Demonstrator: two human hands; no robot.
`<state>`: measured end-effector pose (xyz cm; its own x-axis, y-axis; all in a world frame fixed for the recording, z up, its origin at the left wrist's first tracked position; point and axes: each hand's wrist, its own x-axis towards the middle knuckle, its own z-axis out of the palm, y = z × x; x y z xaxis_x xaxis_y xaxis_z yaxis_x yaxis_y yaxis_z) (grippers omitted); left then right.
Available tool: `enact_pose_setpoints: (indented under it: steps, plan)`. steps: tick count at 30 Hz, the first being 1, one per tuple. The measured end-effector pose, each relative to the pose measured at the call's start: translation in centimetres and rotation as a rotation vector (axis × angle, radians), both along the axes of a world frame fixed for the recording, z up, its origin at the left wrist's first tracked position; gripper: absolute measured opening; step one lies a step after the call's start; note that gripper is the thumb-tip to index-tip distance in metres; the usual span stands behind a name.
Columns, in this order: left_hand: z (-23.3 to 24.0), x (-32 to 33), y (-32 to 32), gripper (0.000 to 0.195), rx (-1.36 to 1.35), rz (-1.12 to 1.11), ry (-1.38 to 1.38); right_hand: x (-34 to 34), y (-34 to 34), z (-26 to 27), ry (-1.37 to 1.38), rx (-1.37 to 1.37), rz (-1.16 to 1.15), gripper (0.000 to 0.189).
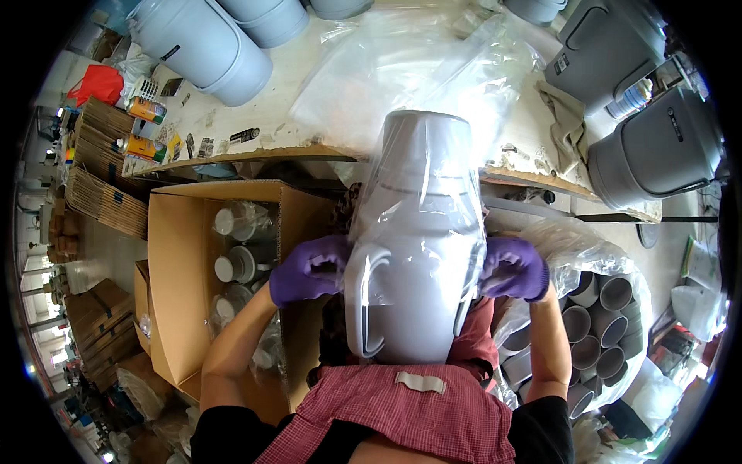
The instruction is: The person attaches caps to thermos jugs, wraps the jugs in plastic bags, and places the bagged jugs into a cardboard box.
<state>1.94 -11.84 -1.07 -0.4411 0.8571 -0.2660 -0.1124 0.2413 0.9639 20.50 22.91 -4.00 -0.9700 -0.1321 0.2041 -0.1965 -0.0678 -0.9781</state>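
A grey plastic container with a side handle (414, 278) lies between my hands, against the red checked apron. Clear plastic film covers it, and its narrower end rests at the workbench's front edge. My left hand (310, 271), in a purple glove, pinches the film on the handle side with curled fingers. On the opposite side my right hand (515, 268), gloved the same way, pinches the film too. Flat clear plastic bags (359, 87) lie on the workbench (278, 124) beyond the container.
At left stands an open cardboard box (174, 278) with several wrapped grey pieces. A plastic-lined holder (635, 278) of grey cylinders is at right. Large grey containers (203, 52) and a brown cloth (565, 124) lie on the bench, with spray cans (142, 148) at its left end.
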Motion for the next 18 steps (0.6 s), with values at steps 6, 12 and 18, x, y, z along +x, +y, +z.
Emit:
enact_pose_setpoints:
  steps: [6, 12, 18]
  plan:
    - [-0.2, 3.5, -3.2, 0.014, 0.324, -0.28, 0.482, 3.5, -1.5, 1.7, -0.003, 0.168, 0.115, 0.012]
    - [-3.7, 2.8, -2.7, 0.029, 0.179, 0.192, 0.396, 6.8, -4.1, 0.4, 0.139, 0.782, 0.156, 0.017]
    - [0.6, 4.6, -0.4, 0.024, 0.212, 0.166, 0.211, 7.3, -4.5, 1.6, 0.011, 0.512, -0.171, 0.02]
